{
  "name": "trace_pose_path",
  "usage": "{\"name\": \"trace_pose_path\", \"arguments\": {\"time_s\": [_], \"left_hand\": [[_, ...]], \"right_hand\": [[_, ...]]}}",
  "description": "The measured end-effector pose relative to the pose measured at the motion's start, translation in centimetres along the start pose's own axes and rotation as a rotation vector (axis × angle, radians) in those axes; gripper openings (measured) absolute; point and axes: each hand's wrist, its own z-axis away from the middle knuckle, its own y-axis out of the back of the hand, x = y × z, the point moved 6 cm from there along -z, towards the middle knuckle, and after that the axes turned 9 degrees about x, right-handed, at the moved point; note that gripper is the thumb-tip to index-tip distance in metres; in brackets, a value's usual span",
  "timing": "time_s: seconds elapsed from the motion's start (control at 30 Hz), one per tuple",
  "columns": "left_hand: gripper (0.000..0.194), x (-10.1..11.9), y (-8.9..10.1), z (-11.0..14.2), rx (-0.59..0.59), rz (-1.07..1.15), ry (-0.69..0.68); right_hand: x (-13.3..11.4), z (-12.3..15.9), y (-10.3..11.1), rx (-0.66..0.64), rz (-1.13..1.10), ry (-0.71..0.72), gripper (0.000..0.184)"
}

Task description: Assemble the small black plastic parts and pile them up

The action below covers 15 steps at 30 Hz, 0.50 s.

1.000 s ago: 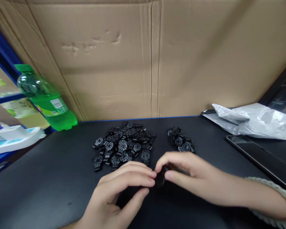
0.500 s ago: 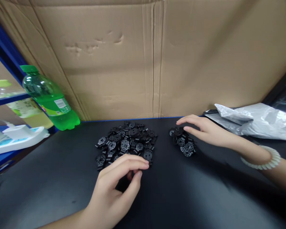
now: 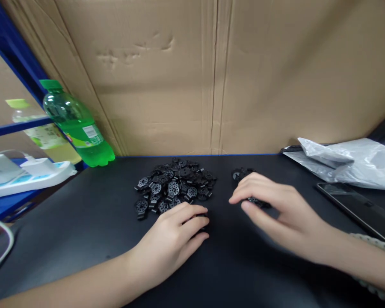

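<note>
A large heap of small black perforated discs with short clip-like tabs (image 3: 173, 188) lies on the black table. At the heap's near right edge, my left hand (image 3: 182, 237) has its fingers curled round one black disc part (image 3: 201, 217), mostly hidden under them. My right hand (image 3: 272, 209) is open, thumb and index finger apart, in front of a smaller group of the same parts (image 3: 240, 173), which it partly covers. Nothing shows between the right fingers.
Upright cardboard (image 3: 154, 85) stands behind the table. A green bottle (image 3: 80, 128), a blue frame (image 3: 19, 128) and a white power strip (image 3: 35, 177) are at left. At right lie a silvery plastic bag (image 3: 349, 162) and a dark flat tablet-like device (image 3: 359, 209).
The hands were together round a black part; then my right hand reached over the smaller group and has since drawn back nearer. My left hand moved onto a part at the large heap's edge.
</note>
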Motion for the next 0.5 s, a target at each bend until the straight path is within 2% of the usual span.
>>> {"name": "trace_pose_path", "arguments": {"time_s": [0.1, 0.17, 0.3, 0.4, 0.5], "left_hand": [[0.008, -0.3, 0.5, 0.0, 0.048, 0.077, 0.063], [0.011, -0.4, 1.0, -0.1, 0.098, 0.114, 0.097], [0.015, 0.3, 2.6, -0.4, 0.299, 0.200, 0.110], [0.017, 1.1, 3.5, -0.3, 0.407, 0.331, 0.164], [0.021, 1.9, 3.4, -0.2, 0.399, 0.483, 0.224]], "right_hand": [[-0.5, 0.8, -1.9, -0.081, -0.085, -0.020, 0.019], [-0.1, 1.1, -2.7, -0.102, -0.125, -0.069, 0.019], [1.3, 1.3, -3.7, -0.107, -0.247, -0.292, 0.020], [1.9, 1.8, -5.0, -0.135, -0.578, -0.528, 0.022], [1.2, 2.7, -6.8, -0.249, -0.961, -0.695, 0.025]]}}
